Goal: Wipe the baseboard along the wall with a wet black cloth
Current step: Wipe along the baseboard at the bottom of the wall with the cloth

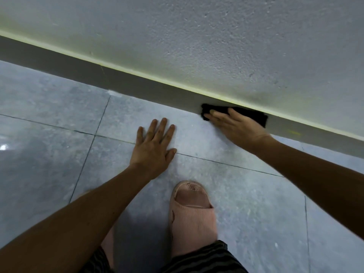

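A grey baseboard [122, 79] runs diagonally from upper left to lower right where the rough white wall [216, 40] meets the floor. My right hand [236, 127] presses a black cloth [254, 115] flat against the baseboard at centre right; my fingers cover the cloth's middle, and its ends stick out on both sides. My left hand [155, 146] lies flat on the tiled floor with fingers spread, holding nothing, a short way left of the cloth.
Glossy grey floor tiles [49, 119] with dark grout lines fill the lower part. A foot in a pink slipper [193, 213] stands at bottom centre, just behind my left hand. A pale yellow-green strip [137, 74] edges the baseboard's top.
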The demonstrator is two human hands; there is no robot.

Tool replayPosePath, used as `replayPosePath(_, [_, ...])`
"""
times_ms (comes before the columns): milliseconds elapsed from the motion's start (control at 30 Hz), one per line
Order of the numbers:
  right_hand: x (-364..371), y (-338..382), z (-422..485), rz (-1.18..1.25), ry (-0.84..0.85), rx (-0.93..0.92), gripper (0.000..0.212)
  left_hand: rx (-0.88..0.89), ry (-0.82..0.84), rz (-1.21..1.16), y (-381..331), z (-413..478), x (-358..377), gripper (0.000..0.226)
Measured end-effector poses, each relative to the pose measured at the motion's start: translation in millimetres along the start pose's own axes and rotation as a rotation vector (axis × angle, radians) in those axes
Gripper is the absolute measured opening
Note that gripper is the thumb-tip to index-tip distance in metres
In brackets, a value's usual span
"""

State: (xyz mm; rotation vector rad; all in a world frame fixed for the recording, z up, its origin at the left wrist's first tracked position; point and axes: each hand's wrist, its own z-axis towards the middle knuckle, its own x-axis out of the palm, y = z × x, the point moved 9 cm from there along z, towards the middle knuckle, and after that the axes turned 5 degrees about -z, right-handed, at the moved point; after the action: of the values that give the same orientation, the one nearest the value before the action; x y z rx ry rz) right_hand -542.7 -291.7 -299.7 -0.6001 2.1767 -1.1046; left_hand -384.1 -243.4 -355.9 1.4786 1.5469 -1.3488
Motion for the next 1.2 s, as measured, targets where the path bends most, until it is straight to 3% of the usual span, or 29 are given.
replayPosePath(67, [8,-11,-21,-0.038,-0.046,0.063,0.061,-0.003,0.002,0.006,0,0,-1,0.065])
replayPosePath(533, [12,13,-9,-0.053,-0.007,-0.060,0.060,-0.036,-0.037,-0.013,-4,-4,-5,0.065])
replayPosePath(767, [46,2,-64,-0.089,0.042,0.014,0.063,0.149,0.015,0.000,-56,8,1,0.070])
replayPosePath(900, [27,-10,-43,0.068,0.076,0.095,0.063,0.199,0.099,0.006,-81,20,10,0.069])
replayPosePath(1033, [23,1,-22,0.113,0.126,0.011,0.064,0.203,0.096,0.068,-84,22,14,0.069])
replayPosePath(1200, [54,15,-61,0.014,0.185,-0.084,0.062,0.217,0.082,0.078,-83,21,14,0.070])
